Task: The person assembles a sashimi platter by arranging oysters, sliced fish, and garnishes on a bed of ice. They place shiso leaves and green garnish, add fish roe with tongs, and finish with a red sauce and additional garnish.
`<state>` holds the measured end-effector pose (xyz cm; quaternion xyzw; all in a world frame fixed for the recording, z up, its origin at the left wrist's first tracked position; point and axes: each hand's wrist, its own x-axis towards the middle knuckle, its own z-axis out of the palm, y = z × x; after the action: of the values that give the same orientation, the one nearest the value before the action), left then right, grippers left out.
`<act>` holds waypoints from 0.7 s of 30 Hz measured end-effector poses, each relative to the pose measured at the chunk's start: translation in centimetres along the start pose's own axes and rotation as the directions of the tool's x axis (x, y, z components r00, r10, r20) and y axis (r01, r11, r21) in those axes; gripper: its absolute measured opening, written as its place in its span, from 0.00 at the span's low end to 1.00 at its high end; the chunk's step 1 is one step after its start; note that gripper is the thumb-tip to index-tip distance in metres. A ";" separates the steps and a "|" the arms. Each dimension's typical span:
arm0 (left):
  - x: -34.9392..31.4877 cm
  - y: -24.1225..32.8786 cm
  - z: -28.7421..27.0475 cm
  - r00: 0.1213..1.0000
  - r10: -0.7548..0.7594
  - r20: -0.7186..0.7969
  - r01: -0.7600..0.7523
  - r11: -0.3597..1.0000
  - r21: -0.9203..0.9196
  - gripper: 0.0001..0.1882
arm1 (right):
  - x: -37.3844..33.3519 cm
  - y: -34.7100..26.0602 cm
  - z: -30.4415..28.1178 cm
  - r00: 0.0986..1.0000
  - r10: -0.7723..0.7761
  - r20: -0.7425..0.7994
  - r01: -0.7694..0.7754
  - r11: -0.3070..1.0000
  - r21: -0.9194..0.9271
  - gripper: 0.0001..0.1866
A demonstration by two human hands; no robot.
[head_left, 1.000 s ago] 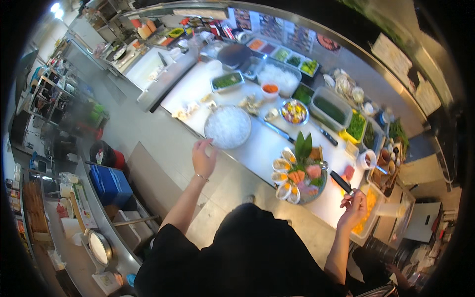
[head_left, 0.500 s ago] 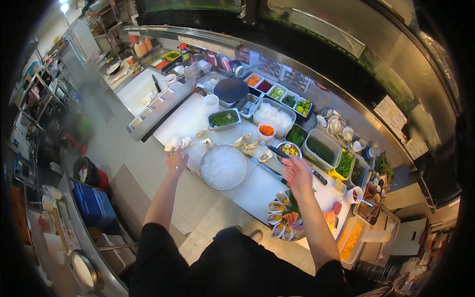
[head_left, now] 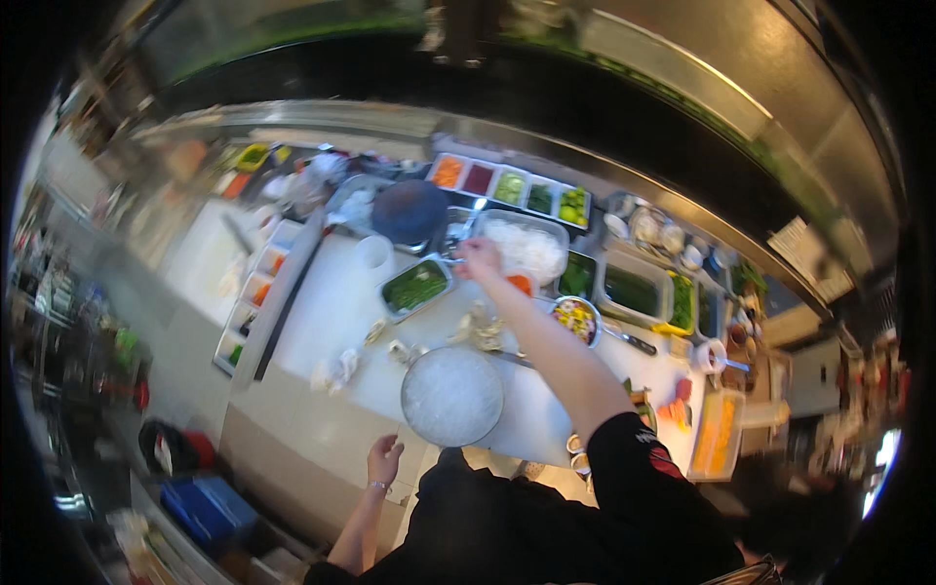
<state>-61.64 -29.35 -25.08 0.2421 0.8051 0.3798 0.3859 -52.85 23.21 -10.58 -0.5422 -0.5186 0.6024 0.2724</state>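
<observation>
My right hand (head_left: 478, 259) reaches across the board to a small metal pan (head_left: 456, 226) beside a tub of white shreds (head_left: 526, 246). Its fingers are pinched together at the pan's near edge; blur hides what is in them. Below the board's front edge hangs my left hand (head_left: 384, 462), empty, with fingers loosely apart. A round bowl of crushed ice (head_left: 452, 395) sits at the front edge between my arms. Left of my right hand is a metal pan of chopped greens (head_left: 416, 289). Oyster shells (head_left: 478, 329) lie behind the ice bowl.
A crumpled white cloth (head_left: 336, 371) lies at the board's left. Right of my forearm are a bowl of flowers (head_left: 575, 320), a black-handled knife (head_left: 629, 339) and a tub of orange pieces (head_left: 717, 435). Behind stand a dark round lid (head_left: 409, 212) and a row of garnish tubs (head_left: 510, 186).
My right hand has moved from beside the flower bowl far and left to the small metal pan. My left hand has left the white cloth and drawn back toward me. The view has turned.
</observation>
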 end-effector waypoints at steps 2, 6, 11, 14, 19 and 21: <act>0.5 -2.8 -0.2 0.990 -0.098 0.100 0.103 0.993 -0.052 0.22 | -0.4 -0.1 1.0 0.997 0.037 0.074 -0.037 0.999 0.000 0.23; 1.7 -7.2 -2.0 0.871 -0.427 0.242 0.384 0.900 0.205 0.20 | -7.7 -2.0 -3.1 0.938 -0.325 0.115 0.344 0.856 -0.385 0.46; 2.0 -8.6 -4.8 0.756 -0.548 0.358 0.482 0.836 0.261 0.23 | -22.7 -3.2 -23.0 0.628 -0.737 -0.252 0.692 0.676 -0.254 0.15; 1.3 -7.4 -4.4 0.767 -0.608 0.207 0.541 0.785 0.301 0.24 | -32.5 0.0 -45.0 0.133 -0.766 -0.629 0.460 0.610 -0.645 0.06; -1.4 -3.4 0.6 0.842 -0.535 0.072 0.492 0.815 0.306 0.26 | -42.5 14.2 -72.5 -0.358 -0.379 -0.853 -0.115 0.925 -0.362 0.41; -3.5 -1.9 4.0 0.857 -0.515 0.031 0.460 0.790 0.405 0.26 | -42.5 20.8 -77.1 -0.236 -0.530 -0.814 -0.181 0.847 -0.499 0.46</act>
<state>-56.57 -31.16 -26.75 0.1224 0.8695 0.0844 0.4710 35.40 4.26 -4.28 -0.7593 -0.3086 -0.2339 0.5230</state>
